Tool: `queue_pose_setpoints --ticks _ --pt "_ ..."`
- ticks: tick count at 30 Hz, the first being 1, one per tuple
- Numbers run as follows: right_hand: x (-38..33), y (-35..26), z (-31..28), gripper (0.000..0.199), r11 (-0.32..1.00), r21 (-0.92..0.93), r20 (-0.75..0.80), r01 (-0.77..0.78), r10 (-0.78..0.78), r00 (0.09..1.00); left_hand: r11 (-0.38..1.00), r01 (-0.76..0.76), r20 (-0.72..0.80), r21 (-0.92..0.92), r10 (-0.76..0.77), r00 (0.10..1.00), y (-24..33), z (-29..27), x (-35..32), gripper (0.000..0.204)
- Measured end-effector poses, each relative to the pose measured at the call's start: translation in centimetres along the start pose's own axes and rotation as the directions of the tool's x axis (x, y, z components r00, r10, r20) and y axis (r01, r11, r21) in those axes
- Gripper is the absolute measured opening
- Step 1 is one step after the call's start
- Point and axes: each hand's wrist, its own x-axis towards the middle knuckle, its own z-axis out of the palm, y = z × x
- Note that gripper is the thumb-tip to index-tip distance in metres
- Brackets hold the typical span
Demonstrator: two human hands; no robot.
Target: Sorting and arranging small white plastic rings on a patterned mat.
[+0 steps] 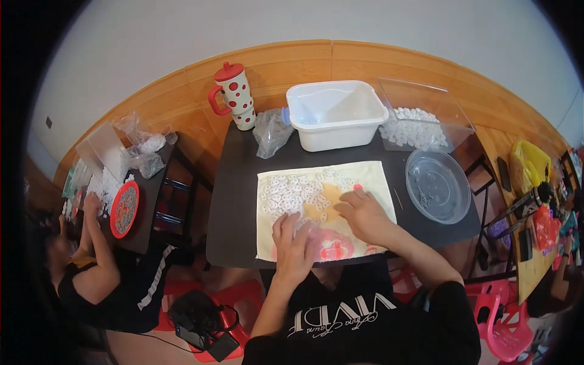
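Observation:
Small white oval pieces with dark holes [289,191] lie spread over the left and middle of a cream cloth [389,204] with an orange and pink print. At the near edge of the pieces is my left hand [293,252], fingers stretched forward and slightly apart. A pale, translucent patch shows beside its thumb; I cannot make out what it is. My right hand [367,216] rests low over the cloth to the right of the pieces, its fingers reaching left and apart. Nothing shows gripped in it.
Behind the cloth stand a white tub [337,134], a dotted tumbler [237,97], a plastic bag [272,131] and a clear box of white pieces [417,131]. A round clear container [438,185] and a thin stick [398,199] lie right. Another person [91,267] works left by a red tray [126,210].

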Motion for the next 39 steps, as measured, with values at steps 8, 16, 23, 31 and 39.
queue_pose_setpoints --ticks 8,16,23,31,39 --pt "2.4 0.4 3.4 0.014 0.997 0.063 0.020 -0.032 0.031 0.999 0.998 -0.044 -0.033 -0.055 0.042 0.999 0.0 0.0 0.2 0.035" --pt "1.0 -0.6 2.7 0.013 0.969 0.212 -0.039 0.126 -0.120 0.992 0.994 -0.085 -0.022 -0.063 0.084 0.996 1.4 0.8 1.5 0.031" --pt "-1.4 -1.4 -0.4 0.016 0.865 0.449 -0.196 0.222 -0.147 0.969 0.932 -0.044 0.041 -0.360 0.063 0.997 2.0 2.4 2.3 0.029" --pt "-6.6 11.4 -7.5 0.014 0.883 0.342 -0.337 -0.320 0.434 0.836 0.941 -0.084 0.068 -0.326 0.112 0.991 3.1 2.9 2.3 0.024" --pt "-10.4 22.8 -6.8 0.021 0.920 -0.074 -0.144 -0.385 0.372 0.917 0.945 -0.259 0.078 -0.200 0.279 0.957 4.5 4.6 2.4 0.019"
